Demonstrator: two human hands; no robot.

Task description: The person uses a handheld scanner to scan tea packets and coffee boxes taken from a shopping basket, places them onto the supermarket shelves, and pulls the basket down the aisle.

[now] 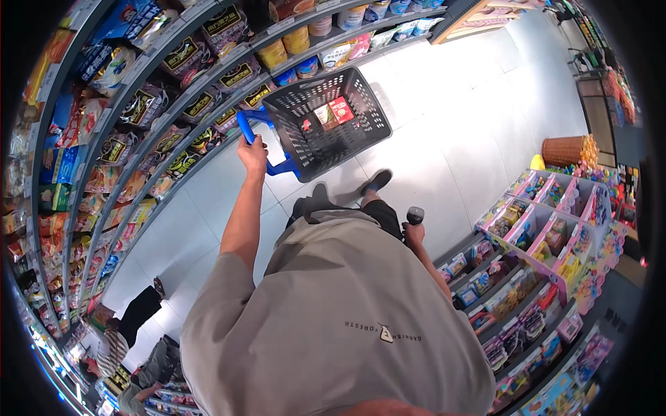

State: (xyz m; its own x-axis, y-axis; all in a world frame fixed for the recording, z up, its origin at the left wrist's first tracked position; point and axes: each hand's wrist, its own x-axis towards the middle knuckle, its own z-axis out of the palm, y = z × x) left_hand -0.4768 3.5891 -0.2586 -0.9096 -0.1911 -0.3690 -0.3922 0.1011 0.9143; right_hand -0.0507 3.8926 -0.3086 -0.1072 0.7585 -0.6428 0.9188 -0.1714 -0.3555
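My left hand (253, 155) grips the blue plastic handle (244, 128) of a black perforated shopping basket (372, 106). The basket is by the shelf on my left, ahead of my feet. On its bottom lie a red box (341, 110), a brown and pale box (325, 117) touching it, and a small red item (306, 125) apart from them. Low at my right side, my right hand (413, 235) is closed around a dark rounded object (415, 215) with a translucent top; its kind is unclear.
Curved by the lens, shelves of bagged food (140, 106) and tubs (351, 17) run along my left. To my right stands a divided display bin (541, 229) above racks of small packaged goods (499, 304). A wicker basket (562, 151) is beyond. Two people (112, 346) are behind on the left.
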